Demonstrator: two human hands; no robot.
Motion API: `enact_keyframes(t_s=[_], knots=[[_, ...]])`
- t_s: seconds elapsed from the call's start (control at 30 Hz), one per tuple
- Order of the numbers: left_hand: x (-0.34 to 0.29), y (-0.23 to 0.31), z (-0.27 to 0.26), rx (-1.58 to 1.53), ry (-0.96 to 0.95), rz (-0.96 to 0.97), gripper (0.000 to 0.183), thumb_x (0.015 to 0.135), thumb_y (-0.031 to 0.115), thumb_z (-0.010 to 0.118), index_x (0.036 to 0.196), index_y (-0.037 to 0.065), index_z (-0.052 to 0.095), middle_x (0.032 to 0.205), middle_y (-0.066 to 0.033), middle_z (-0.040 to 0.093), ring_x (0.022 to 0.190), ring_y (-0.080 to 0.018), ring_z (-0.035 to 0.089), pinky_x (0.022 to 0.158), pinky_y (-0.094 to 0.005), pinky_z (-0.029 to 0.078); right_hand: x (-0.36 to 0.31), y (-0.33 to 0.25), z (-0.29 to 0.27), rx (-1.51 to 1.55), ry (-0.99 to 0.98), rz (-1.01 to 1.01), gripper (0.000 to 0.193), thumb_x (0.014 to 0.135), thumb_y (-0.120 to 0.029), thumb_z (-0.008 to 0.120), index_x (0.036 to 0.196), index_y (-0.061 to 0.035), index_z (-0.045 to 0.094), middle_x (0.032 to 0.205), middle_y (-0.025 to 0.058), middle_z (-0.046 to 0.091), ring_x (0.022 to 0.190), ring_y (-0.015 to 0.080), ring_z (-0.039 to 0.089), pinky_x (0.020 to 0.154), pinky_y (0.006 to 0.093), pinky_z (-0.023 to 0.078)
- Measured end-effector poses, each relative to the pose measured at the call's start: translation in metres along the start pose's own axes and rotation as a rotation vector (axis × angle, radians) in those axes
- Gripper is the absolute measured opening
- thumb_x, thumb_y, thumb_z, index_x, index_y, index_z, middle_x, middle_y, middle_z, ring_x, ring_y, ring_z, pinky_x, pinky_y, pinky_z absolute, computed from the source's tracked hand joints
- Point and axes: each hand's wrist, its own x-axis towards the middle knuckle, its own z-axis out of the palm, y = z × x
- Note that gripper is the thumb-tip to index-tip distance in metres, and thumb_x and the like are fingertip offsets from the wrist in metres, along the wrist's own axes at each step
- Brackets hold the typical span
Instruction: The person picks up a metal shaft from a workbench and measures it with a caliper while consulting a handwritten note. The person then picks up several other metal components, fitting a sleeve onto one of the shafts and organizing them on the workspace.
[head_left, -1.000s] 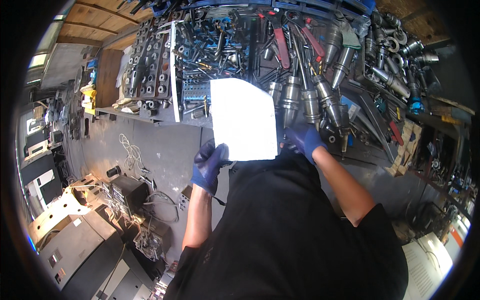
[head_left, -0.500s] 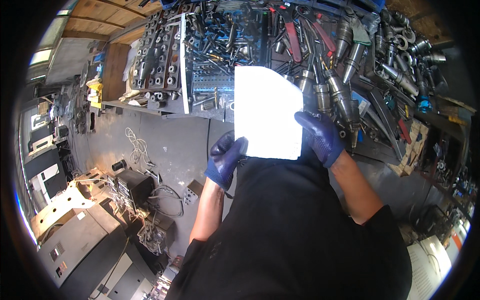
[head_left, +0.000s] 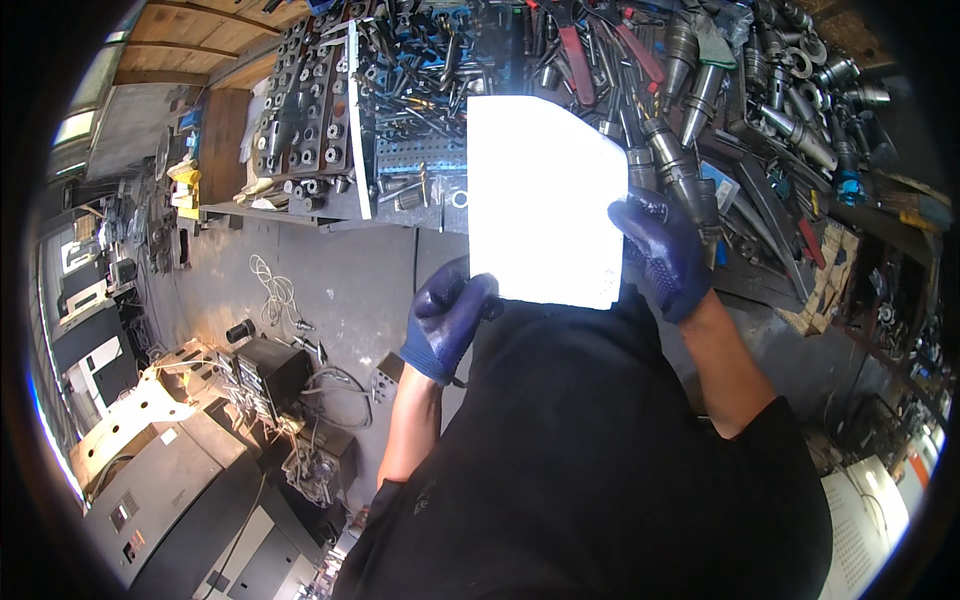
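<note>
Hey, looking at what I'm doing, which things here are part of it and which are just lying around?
In use:
- white sheet
- left hand, gripping its lower left corner
- right hand, at its right edge

Apparently just lying about:
- red-handled wrenches
- tool holders
- pale cable on the floor

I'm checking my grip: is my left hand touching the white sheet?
Touching: in the head view, the left hand pinches the white sheet at its lower left corner, thumb lapping over the front.
</note>
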Motion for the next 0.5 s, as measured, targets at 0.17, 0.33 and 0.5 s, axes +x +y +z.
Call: enact_keyframes(t_s=[0.17,0.33,0.5], knots=[[0.000,0.005,0.004,0.006,0.020,0.015,0.021,0.099,0.009,0.060,0.116,-0.002,0.066,0.087,-0.0040,0.068,0.076,-0.0125,0.064,0.070,-0.0281,0.051,0.001,-0.006,-0.004,-0.158,0.003,-0.077,0.026,0.095,-0.020,0.066,0.111,0.0011,0.070,0.098,0.0052,0.071,0.089,0.0120,0.065,0.082,0.0290,0.052],[0.001,0.008,0.004,-0.031,0.011,0.023,0.024,0.099,0.009,0.061,0.119,-0.002,0.066,0.087,-0.0036,0.067,0.074,-0.0128,0.063,0.069,-0.0285,0.051,-0.005,-0.019,0.000,-0.139,0.031,-0.043,0.029,0.097,-0.020,0.064,0.114,0.0028,0.069,0.104,0.0102,0.071,0.098,0.0158,0.068,0.090,0.0301,0.053],[-0.002,0.011,0.005,-0.059,0.034,0.021,0.026,0.098,0.010,0.061,0.120,-0.003,0.065,0.089,-0.0043,0.068,0.074,-0.0136,0.063,0.068,-0.0291,0.052,-0.004,-0.009,-0.010,-0.268,-0.053,-0.298,0.032,0.098,-0.018,0.062,0.121,0.0046,0.066,0.110,0.0129,0.071,0.103,0.0192,0.067,0.093,0.0320,0.053]])
